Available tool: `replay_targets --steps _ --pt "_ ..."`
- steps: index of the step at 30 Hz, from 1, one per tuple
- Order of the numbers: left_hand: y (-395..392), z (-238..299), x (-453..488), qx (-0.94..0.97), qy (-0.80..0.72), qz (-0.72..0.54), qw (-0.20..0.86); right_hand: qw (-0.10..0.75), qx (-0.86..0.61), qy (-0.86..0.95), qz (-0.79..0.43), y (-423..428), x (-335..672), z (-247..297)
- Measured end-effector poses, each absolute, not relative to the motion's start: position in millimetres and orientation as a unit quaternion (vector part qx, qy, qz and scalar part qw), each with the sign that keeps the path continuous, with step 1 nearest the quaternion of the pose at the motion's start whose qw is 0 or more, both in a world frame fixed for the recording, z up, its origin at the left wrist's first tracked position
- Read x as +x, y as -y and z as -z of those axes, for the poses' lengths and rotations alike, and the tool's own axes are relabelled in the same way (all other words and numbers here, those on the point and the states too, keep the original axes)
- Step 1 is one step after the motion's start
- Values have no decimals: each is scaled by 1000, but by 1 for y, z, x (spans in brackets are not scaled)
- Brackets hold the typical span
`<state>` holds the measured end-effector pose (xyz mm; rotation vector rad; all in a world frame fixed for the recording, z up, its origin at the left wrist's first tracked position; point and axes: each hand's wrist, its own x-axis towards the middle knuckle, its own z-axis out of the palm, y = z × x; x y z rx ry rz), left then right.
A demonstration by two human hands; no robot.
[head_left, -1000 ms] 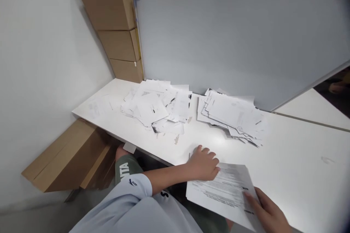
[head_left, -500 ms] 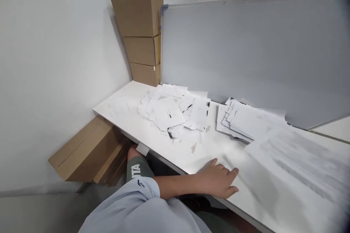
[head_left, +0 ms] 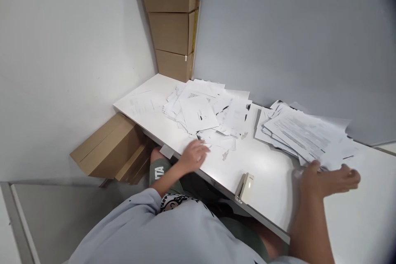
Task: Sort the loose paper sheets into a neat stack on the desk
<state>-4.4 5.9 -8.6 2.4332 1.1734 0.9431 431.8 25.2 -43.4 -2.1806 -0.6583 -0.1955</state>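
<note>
My right hand (head_left: 331, 182) is at the near edge of the right-hand stack of printed sheets (head_left: 305, 134), its thumb and fingers apart and nothing gripped. My left hand (head_left: 194, 156), a little blurred, hovers over the front edge of the table by the left pile of papers (head_left: 199, 114). Its fingers are loosely bent and hold nothing that I can see. Between my hands, close to the table's front edge, lies a cream stapler (head_left: 246, 188).
Brown cardboard boxes (head_left: 171, 33) are stacked at the table's far left corner. Another open carton (head_left: 108, 144) stands below the left end. A grey panel (head_left: 278, 41) rises behind the white table (head_left: 275, 181). Small paper scraps (head_left: 225, 155) lie near the left pile.
The printed sheet that was raised at the right now lies on the right stack. My left hand has moved left and back, and the stapler has come into view. The view has tilted down.
</note>
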Motion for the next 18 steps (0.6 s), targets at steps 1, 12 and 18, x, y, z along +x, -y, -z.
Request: replay_targets --steps 1,12,18 --pt "-23 4 -16 841 -446 -284 113 424 -862 269 73 -11 427 52" --pt "-92 20 -15 835 -543 -81 45 591 -798 115 -22 76 386 54" --pt "-93 19 -17 842 -527 -105 45 565 -816 126 -16 71 385 50"
